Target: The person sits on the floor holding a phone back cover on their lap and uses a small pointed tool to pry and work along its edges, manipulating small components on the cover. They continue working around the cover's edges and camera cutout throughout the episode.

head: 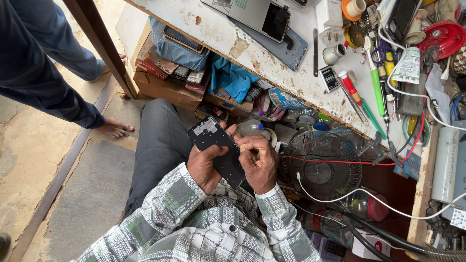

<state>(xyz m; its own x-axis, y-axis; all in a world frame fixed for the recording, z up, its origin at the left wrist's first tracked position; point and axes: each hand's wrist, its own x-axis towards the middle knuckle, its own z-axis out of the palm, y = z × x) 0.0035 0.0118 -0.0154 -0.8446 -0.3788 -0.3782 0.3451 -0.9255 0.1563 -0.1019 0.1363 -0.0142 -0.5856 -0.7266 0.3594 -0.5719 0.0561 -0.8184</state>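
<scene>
left hand (205,164): gripping black flat rectangular phone panel (217,150)
right hand (258,157): pinching panel's 3 o'clock edge
label: white sticker (206,128), panel's 11 o'clock corner

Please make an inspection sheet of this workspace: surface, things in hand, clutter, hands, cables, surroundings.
Surface: white worn worktable, paint chipped, crowded on the right side.
Job's things: black phone panel, held over the lap; a thin tool seems to be there, too small to tell.
Clutter: screwdrivers, red lid, phone, small fan below the table.
Hands: left hand grips the panel; right hand pinches at its edge.
Cables: white cable and red wire cross the fan.
Surroundings: another person's bare foot on the floor; cardboard box.
</scene>
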